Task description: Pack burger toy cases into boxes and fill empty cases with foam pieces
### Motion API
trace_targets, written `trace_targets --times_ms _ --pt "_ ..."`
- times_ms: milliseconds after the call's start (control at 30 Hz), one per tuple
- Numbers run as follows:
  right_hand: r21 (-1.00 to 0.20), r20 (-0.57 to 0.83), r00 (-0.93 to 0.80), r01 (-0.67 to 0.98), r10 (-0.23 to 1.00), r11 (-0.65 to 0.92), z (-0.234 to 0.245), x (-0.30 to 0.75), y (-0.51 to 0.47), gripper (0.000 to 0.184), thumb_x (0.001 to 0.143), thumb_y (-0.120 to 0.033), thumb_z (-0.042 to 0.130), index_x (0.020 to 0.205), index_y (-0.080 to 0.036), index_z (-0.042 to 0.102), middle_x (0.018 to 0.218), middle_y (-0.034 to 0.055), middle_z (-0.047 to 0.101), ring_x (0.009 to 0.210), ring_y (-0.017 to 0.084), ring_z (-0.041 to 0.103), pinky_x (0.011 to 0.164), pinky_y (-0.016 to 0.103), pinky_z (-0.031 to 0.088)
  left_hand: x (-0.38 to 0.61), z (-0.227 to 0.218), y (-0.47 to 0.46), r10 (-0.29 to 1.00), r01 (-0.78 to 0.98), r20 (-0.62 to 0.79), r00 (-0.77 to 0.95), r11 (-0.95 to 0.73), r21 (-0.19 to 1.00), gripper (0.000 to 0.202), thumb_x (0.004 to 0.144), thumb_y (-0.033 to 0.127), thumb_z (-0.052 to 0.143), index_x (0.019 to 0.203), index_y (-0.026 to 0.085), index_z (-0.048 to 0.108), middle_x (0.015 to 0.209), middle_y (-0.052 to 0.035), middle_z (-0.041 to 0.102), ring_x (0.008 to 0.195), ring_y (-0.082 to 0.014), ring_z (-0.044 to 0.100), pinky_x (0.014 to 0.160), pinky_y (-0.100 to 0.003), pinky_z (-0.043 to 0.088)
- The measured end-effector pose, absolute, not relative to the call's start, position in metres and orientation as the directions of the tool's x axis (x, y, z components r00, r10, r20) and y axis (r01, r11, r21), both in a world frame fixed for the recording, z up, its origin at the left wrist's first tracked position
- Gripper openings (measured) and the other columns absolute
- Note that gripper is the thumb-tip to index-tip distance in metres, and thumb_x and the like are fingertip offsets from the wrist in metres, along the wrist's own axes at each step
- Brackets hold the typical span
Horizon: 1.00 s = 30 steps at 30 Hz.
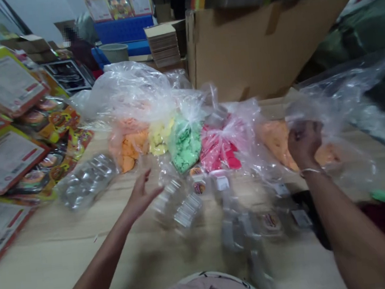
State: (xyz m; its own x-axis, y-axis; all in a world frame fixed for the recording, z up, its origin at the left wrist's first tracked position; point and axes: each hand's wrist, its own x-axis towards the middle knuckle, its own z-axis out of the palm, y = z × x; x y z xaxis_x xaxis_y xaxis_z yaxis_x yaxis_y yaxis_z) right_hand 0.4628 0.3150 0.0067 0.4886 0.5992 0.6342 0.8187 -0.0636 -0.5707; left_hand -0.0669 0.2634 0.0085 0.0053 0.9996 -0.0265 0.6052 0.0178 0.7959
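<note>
My left hand (142, 195) is over the table with its thumb and fingers apart, holding nothing. Closest to it are clear plastic containers (179, 205), blurred. On the right, my right hand (304, 143) is closed at the clear plastic bag (337, 112), its fingers curled and partly behind the film. Peach-orange material (275, 141) lies in that bag. Between my hands rest bags of pink pieces (218, 151), green crumbly material (187, 140) and yellow pieces (159, 137). Orange pieces (132, 148) are further left.
Stacked display boxes (2, 81) line the left side, near a bag of clear plastic shells (87, 179). A large cardboard box (248, 53) stands behind the bags. Small labelled tubs (270, 223) are in front of me. Another person (83, 52) is in the background.
</note>
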Motion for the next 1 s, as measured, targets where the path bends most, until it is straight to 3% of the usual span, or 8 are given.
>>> trace_targets --times_ms 167,267,433,567,700,767,867,1000 --pt "-0.429 0.559 0.290 0.903 0.777 -0.028 -0.007 0.435 0.309 0.038 0.076 -0.035 0.070 0.109 -0.016 0.065 0.117 0.0252 0.057 0.115 0.034 0.049 0.089 0.053 0.040 -0.113 -0.046 0.184 0.971 0.623 -0.231 0.061 0.144 0.769 0.101 0.065 0.049 0.077 0.148 0.020 0.026 0.154 -0.0183 0.028 0.139 -0.0346 0.032 0.110 -0.052 0.033" --pt "-0.622 0.476 0.128 0.749 0.870 0.230 -0.006 0.340 0.266 0.033 0.087 -0.036 0.055 0.115 -0.019 0.061 0.102 0.0148 0.065 0.093 0.026 0.062 0.077 0.043 0.050 -0.101 -0.063 0.173 0.980 0.562 -0.197 0.012 0.157 0.812 0.109 0.058 0.047 0.082 0.147 0.017 0.027 0.149 -0.0204 0.034 0.137 -0.0352 0.035 0.109 -0.050 0.034" --pt "-0.707 0.077 -0.480 0.592 0.874 0.388 -0.018 0.204 0.189 0.068 0.081 -0.045 0.066 0.141 -0.024 0.043 0.137 0.0156 0.052 0.125 0.035 0.050 0.099 0.051 0.045 -0.065 -0.071 0.189 0.975 0.430 -0.157 -0.157 0.210 0.878 0.073 0.066 0.047 0.074 0.127 0.014 0.051 0.085 -0.0028 0.061 0.080 -0.0206 0.062 0.078 -0.036 0.051" --pt "-0.619 0.032 -0.415 0.706 0.909 0.344 -0.037 0.177 0.182 0.082 0.075 -0.027 0.070 0.147 -0.019 0.034 0.138 0.0208 0.046 0.126 0.039 0.046 0.099 0.054 0.044 -0.052 -0.051 0.190 0.987 0.696 0.006 -0.163 0.111 0.709 0.071 0.068 0.041 0.073 0.130 0.014 0.050 0.107 -0.0123 0.063 0.098 -0.0279 0.061 0.084 -0.041 0.049" --pt "-0.575 0.078 -0.534 0.666 0.842 0.475 -0.034 0.171 0.187 0.062 0.077 -0.002 0.049 0.136 -0.021 0.048 0.122 0.0133 0.057 0.112 0.027 0.057 0.095 0.042 0.049 -0.051 -0.016 0.194 0.944 0.885 0.106 0.314 -0.331 0.327 0.085 0.058 0.014 0.075 0.138 0.022 0.047 0.148 -0.0194 0.040 0.139 -0.0399 0.030 0.109 -0.058 0.024" --pt "-0.552 0.098 -0.654 0.591 0.750 0.588 -0.019 0.168 0.181 0.058 0.080 -0.001 0.047 0.134 -0.023 0.051 0.119 0.0104 0.059 0.111 0.024 0.058 0.095 0.039 0.049 -0.052 -0.006 0.199 0.836 0.798 -0.084 0.542 -0.481 0.363 0.073 0.057 0.007 0.067 0.127 0.025 0.058 0.131 -0.0150 0.059 0.125 -0.0360 0.049 0.104 -0.051 0.034" --pt "-0.588 0.193 -0.619 0.548 0.761 0.595 0.007 0.185 0.166 0.050 0.088 -0.016 0.055 0.137 -0.021 0.047 0.129 0.0117 0.056 0.120 0.025 0.053 0.101 0.039 0.045 -0.058 -0.013 0.199 0.787 0.729 -0.264 0.558 -0.313 0.609 0.045 0.065 0.018 0.060 0.109 0.023 0.068 0.088 -0.0066 0.072 0.083 -0.0268 0.067 0.078 -0.035 0.048" --pt "-0.747 0.284 -0.055 0.614 0.957 0.257 0.016 0.262 0.127 0.030 0.092 -0.031 0.055 0.120 -0.019 0.058 0.118 0.0107 0.062 0.107 0.022 0.060 0.090 0.035 0.051 -0.081 -0.041 0.183 0.872 0.684 -0.390 0.296 0.092 0.724 0.037 0.069 0.047 0.058 0.088 0.018 0.070 0.077 -0.0063 0.070 0.071 -0.0282 0.066 0.064 -0.034 0.049"
